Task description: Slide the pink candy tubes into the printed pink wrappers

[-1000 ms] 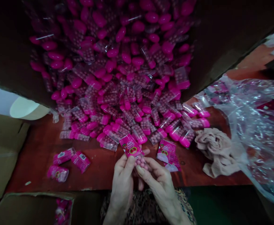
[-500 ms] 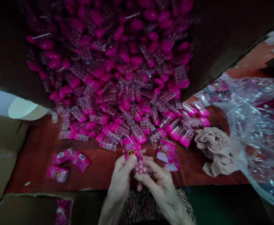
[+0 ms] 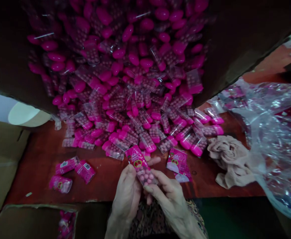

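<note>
A small clear candy container (image 3: 146,176) full of pink balls is held between my hands near the table's front edge. A pink printed sleeve (image 3: 137,158) covers its far end. My right hand (image 3: 170,191) pinches the container's near end between thumb and fingers. My left hand (image 3: 127,187) closes around its left side, thumb by the sleeve's edge; some of its fingers are hidden behind. Flat pink printed sleeves (image 3: 177,160) lie to the right of my hands. Several sleeved containers (image 3: 85,171) rest on the left.
A heap of candy containers with pink caps (image 3: 135,99) spills from a large dark box (image 3: 225,49) onto the red-brown table (image 3: 105,186). On the right are a crumpled beige cloth (image 3: 231,161) and a clear plastic bag (image 3: 275,132). An open carton (image 3: 31,222) sits at lower left.
My left thumb has slid off the front of the sleeve toward its left edge. The container is tilted slightly more to the left, and more of its pink balls show.
</note>
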`<state>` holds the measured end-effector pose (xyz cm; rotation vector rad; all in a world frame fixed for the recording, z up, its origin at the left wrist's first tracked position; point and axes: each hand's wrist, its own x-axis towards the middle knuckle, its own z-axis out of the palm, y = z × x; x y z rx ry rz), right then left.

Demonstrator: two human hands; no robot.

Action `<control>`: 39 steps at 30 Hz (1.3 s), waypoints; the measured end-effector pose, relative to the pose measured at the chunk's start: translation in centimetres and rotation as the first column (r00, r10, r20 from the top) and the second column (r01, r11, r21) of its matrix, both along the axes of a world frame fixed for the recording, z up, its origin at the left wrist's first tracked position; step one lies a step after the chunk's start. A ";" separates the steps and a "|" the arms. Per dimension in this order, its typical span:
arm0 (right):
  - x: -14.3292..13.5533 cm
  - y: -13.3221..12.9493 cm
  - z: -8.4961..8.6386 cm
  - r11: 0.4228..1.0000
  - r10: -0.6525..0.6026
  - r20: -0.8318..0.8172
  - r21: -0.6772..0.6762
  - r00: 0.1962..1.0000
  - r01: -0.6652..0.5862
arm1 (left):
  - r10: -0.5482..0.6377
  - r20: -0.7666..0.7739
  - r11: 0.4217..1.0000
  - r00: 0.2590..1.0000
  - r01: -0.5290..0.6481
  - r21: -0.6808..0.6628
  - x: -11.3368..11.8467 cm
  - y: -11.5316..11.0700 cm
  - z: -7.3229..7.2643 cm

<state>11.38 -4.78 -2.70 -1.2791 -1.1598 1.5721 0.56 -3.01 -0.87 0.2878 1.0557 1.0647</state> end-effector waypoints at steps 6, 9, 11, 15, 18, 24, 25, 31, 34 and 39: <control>-0.1 0.2 0.0 0.998 0.037 0.098 0.047 0.995 -0.042 | 0.077 -0.072 0.997 0.994 -0.077 -0.003 0.4 0.5 0.3; -0.1 0.2 0.5 0.998 0.019 0.153 0.064 0.988 -0.029 | 0.065 -0.062 0.998 0.996 -0.066 -0.006 0.7 0.3 0.4; 0.0 0.0 0.8 0.995 0.008 0.179 0.093 0.984 -0.025 | 0.048 -0.041 0.999 0.998 -0.049 -0.014 0.6 0.2 0.4; 0.2 -0.6 1.0 0.991 0.004 0.272 0.125 0.962 -0.040 | 0.049 0.033 0.999 0.998 -0.049 0.001 0.0 0.1 0.0; 0.3 -0.8 0.9 0.991 -0.020 0.397 0.127 0.918 -0.033 | 0.102 0.056 0.994 0.993 -0.104 0.027 -0.1 0.2 -0.2; 0.1 -0.2 1.7 0.986 -0.050 0.318 0.168 0.947 -0.004 | 0.064 0.043 0.997 0.997 -0.066 0.050 0.3 -0.1 -0.1; -0.1 -0.2 1.7 0.985 -0.067 0.299 0.174 0.952 0.015 | 0.059 0.043 0.997 0.997 -0.061 0.050 0.3 -0.1 0.0; -0.8 -0.3 1.4 0.974 -0.125 0.225 0.214 0.966 0.076 | 0.070 0.045 0.997 0.996 -0.072 0.024 0.1 0.2 0.0; -0.9 0.0 1.1 0.988 -0.075 0.126 0.147 0.989 0.056 | 0.129 0.039 0.991 0.991 -0.130 0.043 -0.2 0.3 0.1; -1.2 -0.3 0.4 0.992 -0.023 -0.102 -0.122 0.995 0.011 | 0.135 -0.025 0.991 0.991 -0.135 -0.016 0.1 -0.2 0.4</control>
